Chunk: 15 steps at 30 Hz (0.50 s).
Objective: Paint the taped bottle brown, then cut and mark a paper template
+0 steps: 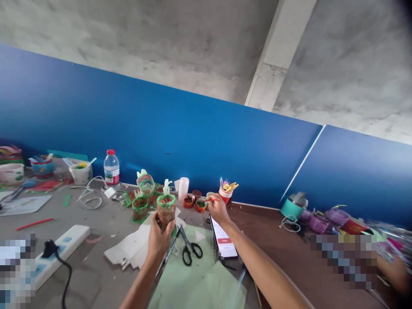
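Head view: I record the left hand (158,239), grip closed on a green-rimmed cup (166,211). The right hand (217,209) pinches a red stick (213,199) beside a red pot (200,206).

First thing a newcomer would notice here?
The blue wall fills the middle of the view. Below it, the left hand grips a green-rimmed cup and the right hand holds a red stick near small pots. A phone and scissors lie between the arms.
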Available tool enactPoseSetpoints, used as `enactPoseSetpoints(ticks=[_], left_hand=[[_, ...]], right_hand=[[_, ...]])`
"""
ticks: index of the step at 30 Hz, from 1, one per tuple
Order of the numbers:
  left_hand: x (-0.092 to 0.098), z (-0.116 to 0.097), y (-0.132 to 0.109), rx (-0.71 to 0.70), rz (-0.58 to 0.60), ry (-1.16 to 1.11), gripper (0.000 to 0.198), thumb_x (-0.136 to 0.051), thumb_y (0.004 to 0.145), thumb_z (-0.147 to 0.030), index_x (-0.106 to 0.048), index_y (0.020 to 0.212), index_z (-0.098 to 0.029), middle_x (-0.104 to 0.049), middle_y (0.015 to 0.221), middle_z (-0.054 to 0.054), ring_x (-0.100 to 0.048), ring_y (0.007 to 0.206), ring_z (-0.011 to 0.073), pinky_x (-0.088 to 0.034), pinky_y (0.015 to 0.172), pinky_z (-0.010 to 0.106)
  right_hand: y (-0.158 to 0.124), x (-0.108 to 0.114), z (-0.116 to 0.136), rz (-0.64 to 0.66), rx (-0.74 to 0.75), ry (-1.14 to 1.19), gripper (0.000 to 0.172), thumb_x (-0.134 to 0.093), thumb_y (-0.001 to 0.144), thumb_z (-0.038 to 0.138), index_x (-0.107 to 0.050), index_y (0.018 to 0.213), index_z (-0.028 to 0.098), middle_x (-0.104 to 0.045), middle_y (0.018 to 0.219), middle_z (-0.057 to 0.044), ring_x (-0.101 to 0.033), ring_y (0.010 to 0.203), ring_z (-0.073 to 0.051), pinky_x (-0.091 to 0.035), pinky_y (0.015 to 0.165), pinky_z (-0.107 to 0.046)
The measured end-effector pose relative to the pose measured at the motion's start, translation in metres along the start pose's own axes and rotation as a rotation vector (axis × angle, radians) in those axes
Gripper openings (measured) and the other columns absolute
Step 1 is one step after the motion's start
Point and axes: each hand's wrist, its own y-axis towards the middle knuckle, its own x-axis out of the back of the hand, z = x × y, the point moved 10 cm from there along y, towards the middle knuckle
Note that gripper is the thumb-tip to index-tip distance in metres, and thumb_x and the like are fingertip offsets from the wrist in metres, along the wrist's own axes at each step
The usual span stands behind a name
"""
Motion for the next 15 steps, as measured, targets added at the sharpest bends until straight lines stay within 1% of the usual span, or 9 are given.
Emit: enactPoseSetpoints(ticks=[4, 7, 11, 15], left_hand=[[-0.002, -0.001, -0.001, -0.003, 0.019, 0.006, 0.058, -0.065, 0.07, -0.042, -0.044, 0.116, -0.015, -0.063, 0.111, 0.017, -0.062, 0.102, 0.0327, -0.049, 0.088, 0.049], [-0.003, 0.001, -0.001, 0.021, 0.026, 0.003, 0.061, -0.066, 0.069, -0.042, -0.043, 0.118, -0.014, -0.062, 0.113, 0.019, -0.062, 0.105, 0.0333, -0.049, 0.089, 0.049], [-0.004, 0.002, 0.0, 0.044, 0.028, -0.026, 0.063, -0.065, 0.067, -0.042, -0.042, 0.117, -0.013, -0.063, 0.111, 0.021, -0.064, 0.1, 0.033, -0.051, 0.085, 0.048], [-0.002, -0.002, 0.0, 0.035, 0.004, -0.042, 0.061, -0.065, 0.065, -0.043, -0.043, 0.114, -0.013, -0.064, 0.109, 0.02, -0.066, 0.097, 0.0323, -0.052, 0.083, 0.046]], right_hand=[[0.008, 0.005, 0.003, -0.019, -0.006, 0.014, 0.02, -0.042, 0.073, 0.009, -0.059, 0.075, 0.018, -0.059, 0.083, -0.007, -0.058, 0.08, -0.02, -0.048, 0.076, -0.033], [0.013, 0.002, 0.01, -0.014, 0.007, 0.032, 0.019, -0.043, 0.075, 0.01, -0.06, 0.076, 0.018, -0.059, 0.084, -0.007, -0.059, 0.081, -0.02, -0.048, 0.076, -0.031], [0.017, -0.013, 0.017, 0.016, 0.006, 0.045, 0.019, -0.044, 0.076, 0.01, -0.062, 0.075, 0.017, -0.061, 0.083, -0.007, -0.06, 0.081, -0.02, -0.049, 0.076, -0.031], [0.016, -0.033, 0.014, 0.048, -0.03, 0.045, 0.021, -0.046, 0.075, 0.009, -0.065, 0.076, 0.017, -0.064, 0.085, -0.007, -0.062, 0.081, -0.02, -0.049, 0.078, -0.032]])
